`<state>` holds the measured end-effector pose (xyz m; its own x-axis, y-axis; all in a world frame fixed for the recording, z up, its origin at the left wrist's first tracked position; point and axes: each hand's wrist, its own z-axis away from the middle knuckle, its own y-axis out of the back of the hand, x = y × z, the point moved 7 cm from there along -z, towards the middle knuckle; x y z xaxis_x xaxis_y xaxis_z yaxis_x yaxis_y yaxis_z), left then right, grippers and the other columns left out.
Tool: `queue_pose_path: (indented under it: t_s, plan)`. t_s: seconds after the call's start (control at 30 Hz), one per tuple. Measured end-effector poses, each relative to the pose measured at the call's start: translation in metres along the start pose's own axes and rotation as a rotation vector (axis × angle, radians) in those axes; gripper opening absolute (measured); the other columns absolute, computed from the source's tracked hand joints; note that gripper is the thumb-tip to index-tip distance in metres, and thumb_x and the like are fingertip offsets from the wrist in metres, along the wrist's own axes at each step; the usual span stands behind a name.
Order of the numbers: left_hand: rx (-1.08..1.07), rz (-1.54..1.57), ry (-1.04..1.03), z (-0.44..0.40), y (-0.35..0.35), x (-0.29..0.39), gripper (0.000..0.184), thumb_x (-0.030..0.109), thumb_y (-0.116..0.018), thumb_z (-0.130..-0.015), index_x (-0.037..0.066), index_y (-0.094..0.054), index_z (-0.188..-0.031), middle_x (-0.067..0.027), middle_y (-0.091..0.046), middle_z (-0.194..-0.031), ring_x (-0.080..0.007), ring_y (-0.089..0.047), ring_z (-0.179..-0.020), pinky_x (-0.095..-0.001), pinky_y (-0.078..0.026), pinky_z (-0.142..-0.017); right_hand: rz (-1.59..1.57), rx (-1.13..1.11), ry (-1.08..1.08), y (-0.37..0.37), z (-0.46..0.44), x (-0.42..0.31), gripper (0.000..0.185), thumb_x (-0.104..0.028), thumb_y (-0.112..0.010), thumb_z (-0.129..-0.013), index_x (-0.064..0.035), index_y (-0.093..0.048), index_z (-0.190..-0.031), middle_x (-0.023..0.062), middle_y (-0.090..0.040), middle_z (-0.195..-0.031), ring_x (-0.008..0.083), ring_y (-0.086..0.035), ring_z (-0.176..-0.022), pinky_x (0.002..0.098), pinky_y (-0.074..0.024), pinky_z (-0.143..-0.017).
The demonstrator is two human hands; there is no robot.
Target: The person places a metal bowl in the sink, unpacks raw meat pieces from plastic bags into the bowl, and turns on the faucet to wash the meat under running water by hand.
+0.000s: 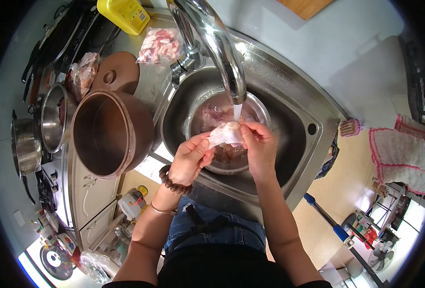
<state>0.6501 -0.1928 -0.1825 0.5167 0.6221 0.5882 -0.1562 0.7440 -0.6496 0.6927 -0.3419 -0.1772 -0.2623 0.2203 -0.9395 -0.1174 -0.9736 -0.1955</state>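
Observation:
Between my two hands a pale piece of raw meat [226, 133] is stretched beneath the running faucet [215, 41]. My left hand [191, 154] pinches its left end between thumb and fingers; dark beads and a bangle circle that wrist. At the other end, my right hand [259, 148] grips it with thumb and fingertips. Below them a round metal bowl [256, 106] stands in the steel sink [291, 144], holding reddish water and more meat, partly hidden by my hands. Water from the spout falls close to the held piece.
Left of the sink stands a large brown clay pot [143, 127], with its lid [121, 72] behind. A bag of cut meat [159, 45] and a yellow jug [123, 14] lie near the faucet. Metal bowls and pans line the far left. A blue-and-black pole [339, 233] rises at right.

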Motion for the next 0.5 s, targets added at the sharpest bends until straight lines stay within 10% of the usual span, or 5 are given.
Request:
queue_pose_path:
  t_s: [0.3,0.5]
  plan:
    - [0.052,0.092,0.145,0.004,-0.012,0.004,0.024,0.016,-0.041,-0.093,-0.004,-0.048,-0.103,0.002,-0.038,-0.061,-0.0049,-0.031,-0.049,-0.0179,-0.027,-0.044,0.139,0.125,0.172,0.002,0.002,-0.02,0.014,-0.004,-0.058,-0.083,0.0006,-0.061,-0.095,0.0043,-0.059,-0.091,0.0081,-0.053,-0.075,0.0216,-0.044,-0.067]
    - [0.029,0.377,0.292,0.006,-0.018,-0.002,0.016,0.016,-0.038,-0.095,0.002,-0.046,-0.092,0.0031,-0.036,-0.06,-0.0038,-0.029,-0.049,-0.0166,-0.026,-0.042,0.407,-0.242,0.517,-0.029,0.014,-0.045,0.031,0.0,-0.068,-0.068,-0.0038,-0.062,-0.098,0.0082,-0.053,-0.099,0.0175,-0.056,-0.078,0.0259,-0.0457,-0.07]
